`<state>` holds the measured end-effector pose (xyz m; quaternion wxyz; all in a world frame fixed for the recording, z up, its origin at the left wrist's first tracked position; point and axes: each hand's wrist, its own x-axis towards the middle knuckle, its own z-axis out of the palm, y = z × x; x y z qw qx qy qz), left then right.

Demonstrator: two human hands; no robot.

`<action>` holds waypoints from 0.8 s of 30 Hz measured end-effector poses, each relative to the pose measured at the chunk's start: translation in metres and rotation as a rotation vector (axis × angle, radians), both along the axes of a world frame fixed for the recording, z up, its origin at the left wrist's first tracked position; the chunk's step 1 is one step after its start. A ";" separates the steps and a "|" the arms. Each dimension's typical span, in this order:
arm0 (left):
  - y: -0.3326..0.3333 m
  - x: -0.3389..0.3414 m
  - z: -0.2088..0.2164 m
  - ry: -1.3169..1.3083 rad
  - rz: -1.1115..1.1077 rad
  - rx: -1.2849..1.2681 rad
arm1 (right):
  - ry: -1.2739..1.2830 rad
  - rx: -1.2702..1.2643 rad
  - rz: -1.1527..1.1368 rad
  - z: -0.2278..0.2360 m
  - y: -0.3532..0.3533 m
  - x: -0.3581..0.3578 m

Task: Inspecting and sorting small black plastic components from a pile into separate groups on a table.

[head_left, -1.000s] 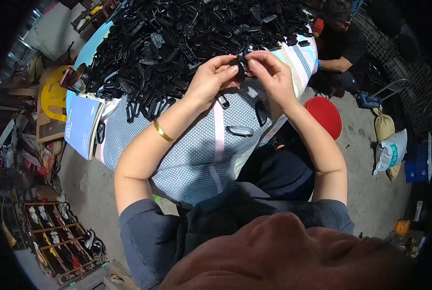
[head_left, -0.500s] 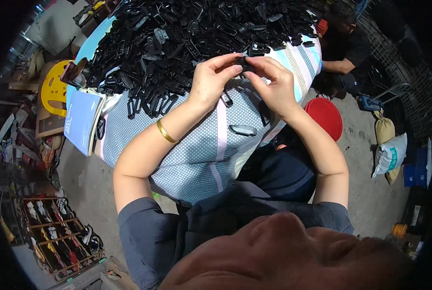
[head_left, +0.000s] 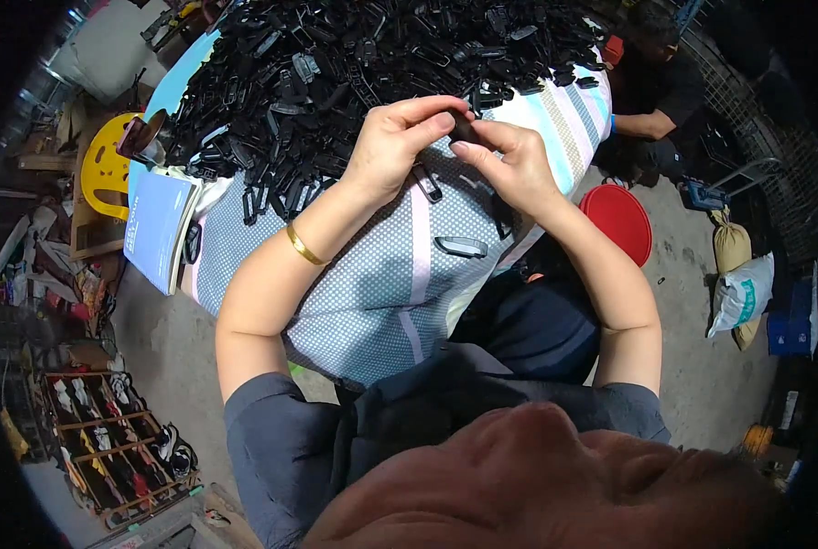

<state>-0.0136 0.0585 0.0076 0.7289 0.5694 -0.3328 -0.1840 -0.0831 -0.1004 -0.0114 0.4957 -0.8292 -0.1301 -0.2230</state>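
Over the near edge of the black heap, my left hand (head_left: 392,146) and my right hand (head_left: 516,166) pinch one small black plastic piece (head_left: 461,128) between fingertips and thumbs. Fingers cover much of it, so its exact kind cannot be told. Beyond them spreads a big heap of black plastic pieces (head_left: 335,82), many of them long narrow oval loops. On the patterned cloth (head_left: 363,265) below my hands lie a loose oval piece with a pale inner edge (head_left: 461,246) and another small black piece (head_left: 428,184).
At the table's left edge lie a blue-covered book (head_left: 160,233) and sunglasses (head_left: 143,137), near a yellow stool (head_left: 102,166). A round red seat (head_left: 617,224) stands to the right. A co-worker (head_left: 651,101) sits at the far right. Sacks (head_left: 741,293) rest on the floor.
My hands have shifted slightly and the black piece has turned between my fingers, now showing a broader dark side. The loose pieces on the cloth lie where they were.
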 end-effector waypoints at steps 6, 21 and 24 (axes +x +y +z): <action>0.018 0.002 0.020 -0.095 0.018 0.365 | 0.059 -0.250 0.193 0.003 -0.010 0.008; 0.049 0.001 0.006 -1.186 0.337 0.846 | 0.027 -0.499 0.099 -0.006 0.007 0.012; 0.045 0.007 0.004 -1.169 0.280 0.973 | 0.166 -0.230 0.121 -0.012 0.002 0.017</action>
